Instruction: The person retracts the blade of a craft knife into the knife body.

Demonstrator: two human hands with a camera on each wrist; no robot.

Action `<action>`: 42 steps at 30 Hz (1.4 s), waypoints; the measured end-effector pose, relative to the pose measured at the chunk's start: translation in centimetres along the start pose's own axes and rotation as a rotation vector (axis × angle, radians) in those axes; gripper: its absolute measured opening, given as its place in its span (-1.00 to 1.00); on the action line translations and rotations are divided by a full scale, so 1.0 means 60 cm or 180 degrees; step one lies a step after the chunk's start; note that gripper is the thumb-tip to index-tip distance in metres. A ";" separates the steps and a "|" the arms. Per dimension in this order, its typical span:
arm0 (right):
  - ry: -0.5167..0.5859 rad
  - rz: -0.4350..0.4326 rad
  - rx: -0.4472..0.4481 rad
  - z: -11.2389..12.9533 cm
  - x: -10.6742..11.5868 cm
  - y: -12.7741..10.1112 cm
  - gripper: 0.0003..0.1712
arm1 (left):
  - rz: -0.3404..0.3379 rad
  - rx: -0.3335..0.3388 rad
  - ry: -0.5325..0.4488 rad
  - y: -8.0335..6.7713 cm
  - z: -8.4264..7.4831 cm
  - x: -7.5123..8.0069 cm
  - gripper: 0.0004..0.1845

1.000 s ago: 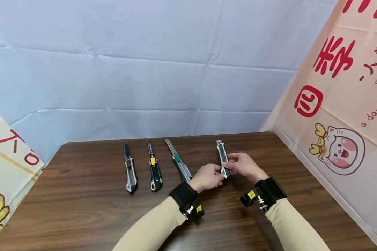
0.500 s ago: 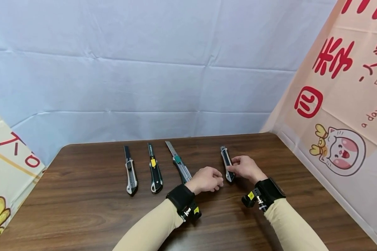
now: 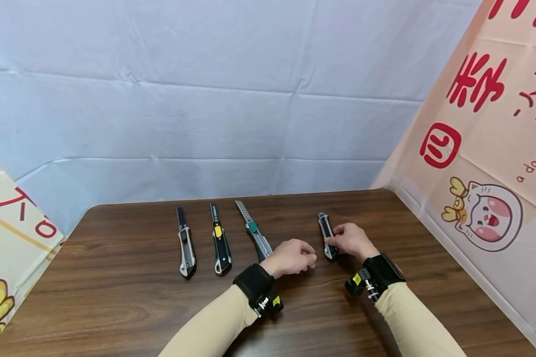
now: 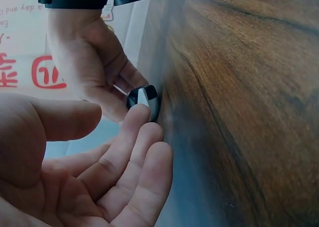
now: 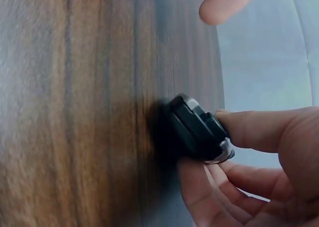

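1. The right hand [image 3: 352, 240] pinches the near end of a grey-and-black utility knife [image 3: 327, 235], thumb on one side and fingers on the other, as the right wrist view shows [image 5: 199, 132].
2. That knife lies flat on the brown wooden worktop [image 3: 116, 277], toward its right half, with its tip pointing away from the person and no blade visible beyond the casing.
3. The left hand [image 3: 293, 257] holds nothing; its fingers are loosely curled and relaxed, and it rests just left of the held knife.
4. In the left wrist view, the left hand's fingertips [image 4: 142, 117] sit right next to the knife's butt end [image 4: 144, 98]; whether they touch it, I cannot tell.
5. 3 other knives lie in a row on the worktop to the left, well apart from the held one.
6. The green-slider knife [image 3: 254, 231] is nearest the left hand, its segmented blade extended away from the person and its near end hidden behind that hand.
7. The yellow-slider knife [image 3: 220, 240] lies to its left, roughly parallel.
8. The silver knife [image 3: 185, 243] lies farthest left.
9. Both forearms wear beige sleeves [image 3: 214, 322] and black wrist straps.
10. A pale blue cloth backdrop [image 3: 205, 99] hangs behind the worktop, and a printed banner [image 3: 482, 148] stands at the right.
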State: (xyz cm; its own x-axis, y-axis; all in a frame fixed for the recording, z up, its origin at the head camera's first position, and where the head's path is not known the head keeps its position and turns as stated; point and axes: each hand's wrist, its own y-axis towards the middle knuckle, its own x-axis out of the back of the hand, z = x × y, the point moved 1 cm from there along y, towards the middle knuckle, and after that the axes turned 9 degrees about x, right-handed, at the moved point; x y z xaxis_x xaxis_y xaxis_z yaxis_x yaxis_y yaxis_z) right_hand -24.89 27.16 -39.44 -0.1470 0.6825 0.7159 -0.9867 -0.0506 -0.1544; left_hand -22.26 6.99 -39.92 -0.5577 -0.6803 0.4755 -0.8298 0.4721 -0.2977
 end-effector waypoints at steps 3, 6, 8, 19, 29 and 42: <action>-0.0020 0.0027 0.0000 0.001 -0.001 0.001 -0.51 | -0.0010 0.0010 -0.0009 -0.006 0.000 0.004 -0.68; 0.0015 0.0058 0.0004 0.001 -0.002 0.002 -0.49 | -0.0045 0.0028 -0.0012 -0.011 0.000 0.008 -0.70; 0.0034 0.0073 0.0029 0.000 -0.002 0.002 -0.48 | -0.0074 0.0035 -0.0018 -0.015 0.000 0.012 -0.70; -0.0220 -0.0074 0.0127 0.004 0.003 -0.003 -0.49 | -0.0101 -0.0057 0.0004 -0.034 0.024 0.047 -0.68; -0.0488 -0.0249 0.0409 0.043 -0.011 0.003 -0.55 | -0.0251 -0.0065 0.0037 -0.053 0.051 0.089 -0.65; -0.0461 -0.0038 0.0781 0.113 -0.075 0.015 -0.63 | -0.0452 0.0029 0.0226 -0.085 0.087 0.144 -0.66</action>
State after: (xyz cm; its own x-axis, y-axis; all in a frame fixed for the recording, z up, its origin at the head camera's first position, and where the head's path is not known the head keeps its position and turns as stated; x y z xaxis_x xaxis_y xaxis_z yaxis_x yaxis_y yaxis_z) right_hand -25.61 19.09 -38.21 -0.1261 0.5737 0.8093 -0.9731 -0.2301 0.0115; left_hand -22.97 -4.23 -38.60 -0.4320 -0.6984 0.5706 -0.9005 0.3686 -0.2307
